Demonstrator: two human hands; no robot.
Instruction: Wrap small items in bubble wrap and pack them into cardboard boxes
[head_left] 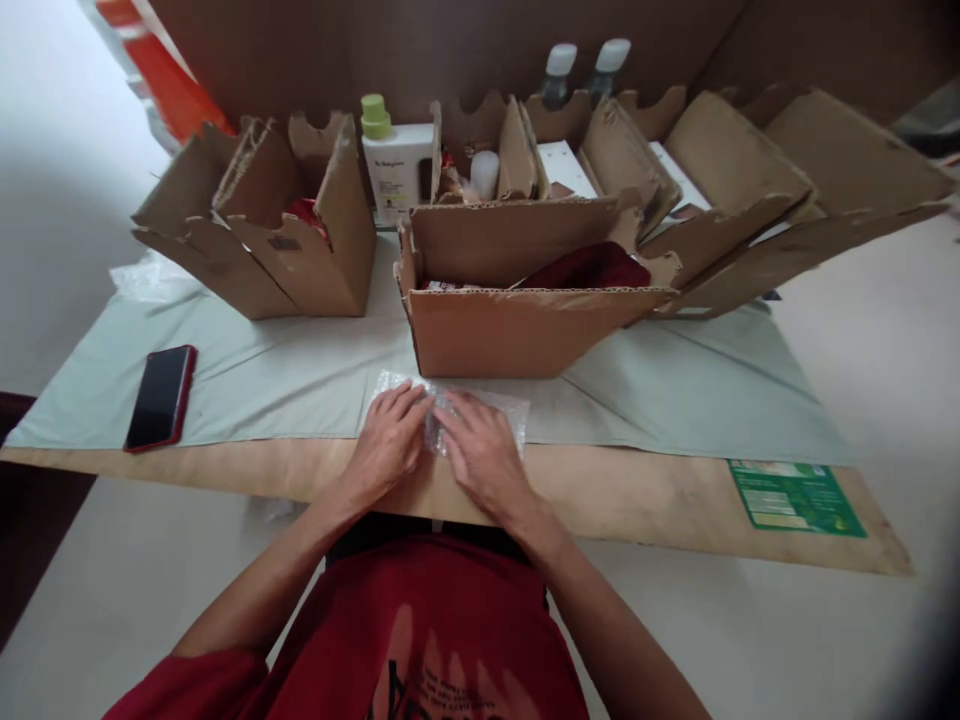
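Observation:
A small sheet of clear bubble wrap lies near the front edge of the table, on the pale green cloth. My left hand is on its left part, fingers bent together and gripping the plastic. From the other side my right hand pinches the wrap, its fingertips close to those of the left. Whether anything is inside the wrap is hidden by my hands. Just beyond them stands a long cardboard bin holding a dark red cloth item.
Several cardboard bins line the back, with a white bottle with a green cap among them. Two clear bottles stand behind. A phone lies at the left, and a green printed sheet at the right front edge.

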